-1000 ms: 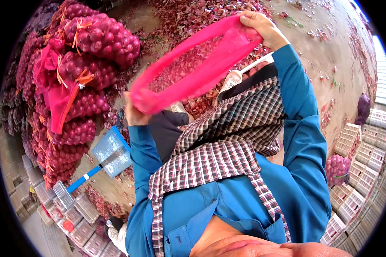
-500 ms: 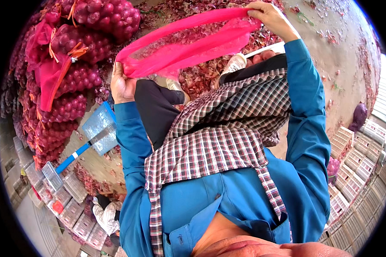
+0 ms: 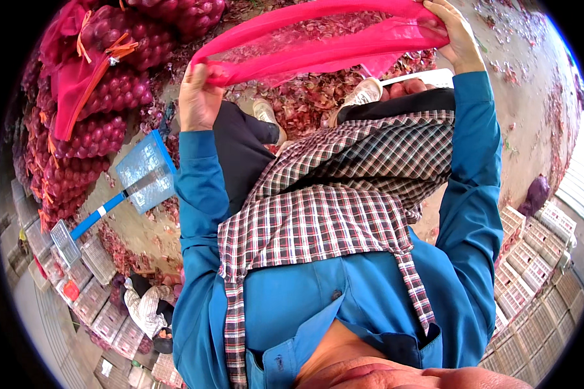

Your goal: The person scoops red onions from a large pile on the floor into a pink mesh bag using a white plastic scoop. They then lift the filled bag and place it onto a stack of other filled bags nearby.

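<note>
A bright pink mesh bag (image 3: 324, 53) is stretched wide between my hands, its mouth spread into a long loop. My left hand (image 3: 200, 100) grips the bag's left end, thumb and fingers closed on the fabric. At the other end, my right hand (image 3: 459, 37) is closed on the right edge near the top of the view. Below the bag, dry red onion skins (image 3: 305, 107) cover the ground between my shoes. Part of the bag's upper edge runs out of the picture.
Filled net sacks of red onions (image 3: 110, 91) are stacked at left. A blue shovel-like scoop (image 3: 146, 175) stands near my left leg. Plastic crates (image 3: 532, 246) are piled at right, with more at lower left beside another person (image 3: 146, 308). Round reddish onions (image 3: 405, 87) lie by my right shoe.
Both hands have risen toward the top of the view and moved slightly right, carrying the stretched bag. The grip at each end stays closed.
</note>
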`<state>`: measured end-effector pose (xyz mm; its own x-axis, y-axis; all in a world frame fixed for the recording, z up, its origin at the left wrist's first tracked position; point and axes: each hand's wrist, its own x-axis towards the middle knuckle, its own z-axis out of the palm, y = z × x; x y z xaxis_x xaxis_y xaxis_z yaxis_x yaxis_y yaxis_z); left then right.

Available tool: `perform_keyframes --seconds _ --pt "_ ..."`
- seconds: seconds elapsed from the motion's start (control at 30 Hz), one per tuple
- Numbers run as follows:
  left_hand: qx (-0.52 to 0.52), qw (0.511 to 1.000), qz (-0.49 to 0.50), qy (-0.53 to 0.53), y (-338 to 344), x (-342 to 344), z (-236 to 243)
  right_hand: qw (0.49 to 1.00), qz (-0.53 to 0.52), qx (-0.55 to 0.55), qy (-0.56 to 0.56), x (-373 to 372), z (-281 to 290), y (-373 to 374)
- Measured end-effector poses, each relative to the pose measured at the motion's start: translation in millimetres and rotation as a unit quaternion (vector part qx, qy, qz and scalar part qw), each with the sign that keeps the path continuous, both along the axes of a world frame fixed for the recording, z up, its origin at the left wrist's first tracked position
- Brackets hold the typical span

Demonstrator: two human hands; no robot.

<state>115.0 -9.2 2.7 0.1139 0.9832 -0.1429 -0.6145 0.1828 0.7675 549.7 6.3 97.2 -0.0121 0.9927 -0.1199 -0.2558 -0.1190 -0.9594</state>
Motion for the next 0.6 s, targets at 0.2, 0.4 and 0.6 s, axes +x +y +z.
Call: perform_keyframes --seconds 0.2,0.4,0.6 --pt "-0.036 0.991 0.125 0.016 -3 -22 -36 0.994 0.095 -0.010 -0.050 -24 18 -7" --pt "-0.128 0.981 0.108 -0.093 -5 -17 -7 0.874 0.203 0.127 -0.423 -3 -43 11" --pt "-0.100 0.982 -0.130 0.098 -27 -8 5 0.998 -0.009 0.059 -0.026 -7 -10 11"
